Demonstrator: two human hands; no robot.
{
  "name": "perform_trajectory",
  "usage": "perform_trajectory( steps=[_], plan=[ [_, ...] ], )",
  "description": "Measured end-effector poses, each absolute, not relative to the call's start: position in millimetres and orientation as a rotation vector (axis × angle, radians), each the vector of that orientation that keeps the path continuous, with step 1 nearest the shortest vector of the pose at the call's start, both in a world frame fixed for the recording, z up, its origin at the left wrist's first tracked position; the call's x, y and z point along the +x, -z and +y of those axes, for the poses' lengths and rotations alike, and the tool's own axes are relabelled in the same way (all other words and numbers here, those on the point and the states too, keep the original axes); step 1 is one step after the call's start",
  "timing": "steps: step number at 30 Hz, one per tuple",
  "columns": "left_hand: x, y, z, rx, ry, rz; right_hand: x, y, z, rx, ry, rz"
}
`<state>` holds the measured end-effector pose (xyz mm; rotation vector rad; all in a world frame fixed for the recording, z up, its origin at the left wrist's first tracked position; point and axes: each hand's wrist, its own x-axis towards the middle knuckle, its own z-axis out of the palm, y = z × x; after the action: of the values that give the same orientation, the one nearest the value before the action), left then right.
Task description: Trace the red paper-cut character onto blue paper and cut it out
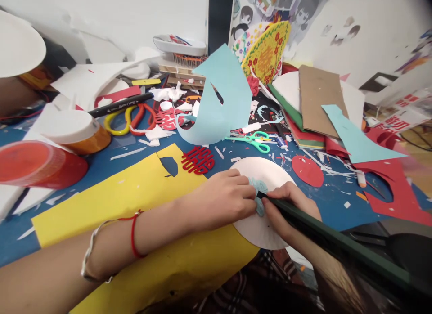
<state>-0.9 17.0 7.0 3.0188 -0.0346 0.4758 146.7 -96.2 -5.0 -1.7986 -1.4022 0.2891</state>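
Observation:
A white paper plate (275,170) lies before me, with a small light-blue paper cutout (259,186) on its middle. My left hand (224,199) rests over the plate's left side, fingers curled together, their tips at the cutout's edge. What is under those fingers is hidden. Closed around a long dark-green pen-like tool (313,219), my right hand (292,206) keeps its black tip against the cutout. Whether the tip is a blade or a nib cannot be made out. Left of the plate is a red openwork paper cutout (197,160).
Yellow paper (118,195) spreads under my left arm. Beyond the plate lie green-handled scissors (258,141) and a light-blue sheet (226,102). A red cup (60,165) stands left. Red paper (398,192), a red oval (307,171) and brown cardboard (320,100) are right. Scraps litter the blue tabletop.

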Motion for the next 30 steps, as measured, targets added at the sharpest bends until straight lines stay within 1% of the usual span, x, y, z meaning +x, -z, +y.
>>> perform_trajectory(
  steps=[6,14,24,30],
  plan=[
    [-5,-7,12,2.945,-0.389,0.014,140,5,-100,-1.813,-0.25,-1.382],
    [-7,-12,11,2.908,-0.247,0.073,133,7,-103,-1.816,-0.054,-1.468],
    [-6,-10,11,2.91,-0.263,0.082,129,15,-109,-1.922,0.229,-1.564],
    [-7,-10,13,2.917,-0.242,0.081,133,23,-114,-1.963,0.217,-1.565]
  ],
)
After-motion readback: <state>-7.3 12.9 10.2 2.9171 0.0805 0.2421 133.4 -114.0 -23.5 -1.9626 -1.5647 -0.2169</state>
